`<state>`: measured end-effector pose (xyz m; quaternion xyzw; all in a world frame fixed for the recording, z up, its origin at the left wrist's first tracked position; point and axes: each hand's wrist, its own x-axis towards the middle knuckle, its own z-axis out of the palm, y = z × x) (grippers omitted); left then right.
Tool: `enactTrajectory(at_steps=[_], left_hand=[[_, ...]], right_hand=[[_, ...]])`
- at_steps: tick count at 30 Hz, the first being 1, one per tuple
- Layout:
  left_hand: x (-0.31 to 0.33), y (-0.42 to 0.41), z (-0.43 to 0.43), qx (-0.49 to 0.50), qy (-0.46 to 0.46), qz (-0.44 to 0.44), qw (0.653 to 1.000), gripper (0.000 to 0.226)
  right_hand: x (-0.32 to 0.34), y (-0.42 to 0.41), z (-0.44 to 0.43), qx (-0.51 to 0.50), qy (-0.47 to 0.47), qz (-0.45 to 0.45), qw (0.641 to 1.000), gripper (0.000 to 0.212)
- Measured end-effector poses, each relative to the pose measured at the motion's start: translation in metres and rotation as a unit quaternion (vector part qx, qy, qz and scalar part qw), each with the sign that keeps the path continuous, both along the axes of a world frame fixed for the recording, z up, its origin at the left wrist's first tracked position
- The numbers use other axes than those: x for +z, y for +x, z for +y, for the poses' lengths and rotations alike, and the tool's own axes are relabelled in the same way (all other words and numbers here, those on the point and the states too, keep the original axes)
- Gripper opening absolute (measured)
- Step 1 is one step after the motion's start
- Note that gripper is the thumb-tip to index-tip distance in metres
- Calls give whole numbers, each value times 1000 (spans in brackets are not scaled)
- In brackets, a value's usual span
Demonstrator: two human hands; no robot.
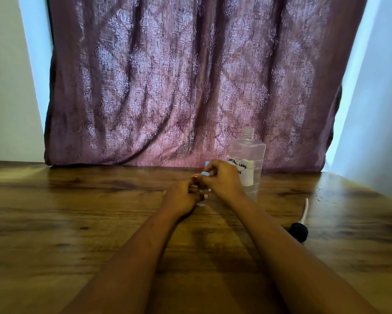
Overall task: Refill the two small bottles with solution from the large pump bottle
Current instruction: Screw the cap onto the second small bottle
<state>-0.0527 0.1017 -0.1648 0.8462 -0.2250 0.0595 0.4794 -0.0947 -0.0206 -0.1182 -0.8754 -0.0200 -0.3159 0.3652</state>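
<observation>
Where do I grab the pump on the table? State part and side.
Probably pinch the black pump head from above, coming from the right: it lies flat on the table, and its thin white dip tube, pointing away, looks flimsy.

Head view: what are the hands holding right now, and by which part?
One small bottle, between both. The left hand grips its clear body; the right hand pinches the light blue cap at its top.

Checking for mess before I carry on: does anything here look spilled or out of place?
The pump lies on its side on the table, right of the large bottle, whose neck stands open. No clear spill shows.
</observation>
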Motion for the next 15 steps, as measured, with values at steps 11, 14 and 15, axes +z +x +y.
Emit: enactTrajectory(at_steps=[11,14,15], left_hand=[[0,-2,3,13,34,-34,999,35],[0,0,1,20,43,-50,998,45],[0,0,0,25,44,-58,997,46]], right_hand=[[3,-3,2,106,-56,20,993,26],[1,-2,0,8,-64,-4,998,25],[1,-2,-1,-16,-55,-11,998,31]])
